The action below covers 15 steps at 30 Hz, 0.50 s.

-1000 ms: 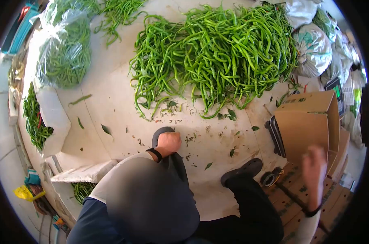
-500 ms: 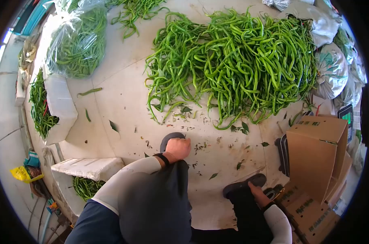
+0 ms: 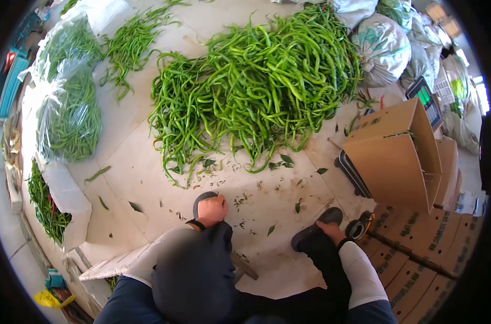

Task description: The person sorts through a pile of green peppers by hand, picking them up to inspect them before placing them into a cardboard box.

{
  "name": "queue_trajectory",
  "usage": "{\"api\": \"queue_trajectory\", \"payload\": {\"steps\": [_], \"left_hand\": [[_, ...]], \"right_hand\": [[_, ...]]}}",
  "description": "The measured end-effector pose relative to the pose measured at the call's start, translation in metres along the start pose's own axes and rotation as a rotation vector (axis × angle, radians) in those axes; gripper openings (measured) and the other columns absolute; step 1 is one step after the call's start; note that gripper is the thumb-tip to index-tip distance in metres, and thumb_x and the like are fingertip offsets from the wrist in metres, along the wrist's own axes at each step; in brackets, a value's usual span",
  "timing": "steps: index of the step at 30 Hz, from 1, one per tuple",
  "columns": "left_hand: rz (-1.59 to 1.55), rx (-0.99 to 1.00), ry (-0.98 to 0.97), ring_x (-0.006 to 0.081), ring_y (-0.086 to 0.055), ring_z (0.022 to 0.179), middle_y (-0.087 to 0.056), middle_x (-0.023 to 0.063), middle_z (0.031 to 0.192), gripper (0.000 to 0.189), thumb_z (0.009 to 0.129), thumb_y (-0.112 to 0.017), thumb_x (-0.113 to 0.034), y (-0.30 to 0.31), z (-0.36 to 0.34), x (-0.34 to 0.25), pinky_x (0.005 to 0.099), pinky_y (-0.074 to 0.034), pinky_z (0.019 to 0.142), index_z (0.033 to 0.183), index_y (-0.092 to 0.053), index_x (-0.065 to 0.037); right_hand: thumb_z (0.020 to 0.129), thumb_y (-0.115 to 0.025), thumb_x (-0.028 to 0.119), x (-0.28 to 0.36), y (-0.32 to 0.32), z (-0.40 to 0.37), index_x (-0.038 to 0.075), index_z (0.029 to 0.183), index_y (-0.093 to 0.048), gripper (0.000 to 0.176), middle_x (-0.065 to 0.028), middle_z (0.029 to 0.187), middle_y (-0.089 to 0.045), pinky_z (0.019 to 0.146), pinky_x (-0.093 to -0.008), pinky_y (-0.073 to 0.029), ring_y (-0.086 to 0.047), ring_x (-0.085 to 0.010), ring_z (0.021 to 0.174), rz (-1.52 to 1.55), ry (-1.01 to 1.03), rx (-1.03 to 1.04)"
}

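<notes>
L hand (image 3: 212, 209) fisted, R hand (image 3: 331, 230) at shoe (image 3: 305, 237)

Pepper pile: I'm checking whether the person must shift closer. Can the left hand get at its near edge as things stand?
Probably yes: between the left hand, fisted at the grey slipper, and the pepper pile lies only floor with loose leaves, though a forward lean seems needed.

We record: pepper pile (image 3: 256, 86) bright green; cardboard box (image 3: 391, 156) plain brown; floor (image 3: 148, 146) off-white, flecked with green leaf bits; left shoe (image 3: 202, 195) and right shoe (image 3: 306, 235) dark grey; sleeves (image 3: 359, 270) white.
</notes>
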<state>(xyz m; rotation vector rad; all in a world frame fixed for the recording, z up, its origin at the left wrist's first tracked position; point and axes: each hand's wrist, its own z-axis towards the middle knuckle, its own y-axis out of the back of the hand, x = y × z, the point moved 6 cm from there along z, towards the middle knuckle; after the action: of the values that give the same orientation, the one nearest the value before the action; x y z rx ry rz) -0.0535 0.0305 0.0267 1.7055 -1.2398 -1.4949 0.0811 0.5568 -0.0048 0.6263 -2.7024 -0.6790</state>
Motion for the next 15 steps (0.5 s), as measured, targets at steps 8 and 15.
{"api": "queue_trajectory", "payload": {"steps": [8, 15], "left_hand": [[0.050, -0.028, 0.031, 0.0344, -0.065, 0.060, -0.065, 0.0132, 0.064, 0.020, 0.085, -0.061, -0.027, 0.001, -0.002, -0.003, 0.0484, -0.051, 0.056, 0.075, -0.061, -0.011], [0.068, -0.040, 0.014, 0.0349, -0.065, 0.061, -0.064, 0.0134, 0.064, 0.019, 0.085, -0.062, -0.026, -0.002, -0.003, -0.004, 0.0487, -0.051, 0.057, 0.074, -0.060, -0.011]], "right_hand": [[0.079, -0.076, 0.055, 0.005, 0.004, -0.003, -0.016, 0.103, -0.068, 0.076, -0.0247, 0.104, -0.072, 0.084, -0.0389, -0.054, -0.071, -0.0316, 0.099, -0.116, 0.006, -0.029], [0.081, -0.067, 0.063, 0.013, 0.004, -0.010, -0.013, 0.100, -0.070, 0.078, -0.0319, 0.113, -0.067, 0.097, -0.0415, -0.048, -0.064, -0.0416, 0.113, -0.220, 0.053, -0.020]]}}
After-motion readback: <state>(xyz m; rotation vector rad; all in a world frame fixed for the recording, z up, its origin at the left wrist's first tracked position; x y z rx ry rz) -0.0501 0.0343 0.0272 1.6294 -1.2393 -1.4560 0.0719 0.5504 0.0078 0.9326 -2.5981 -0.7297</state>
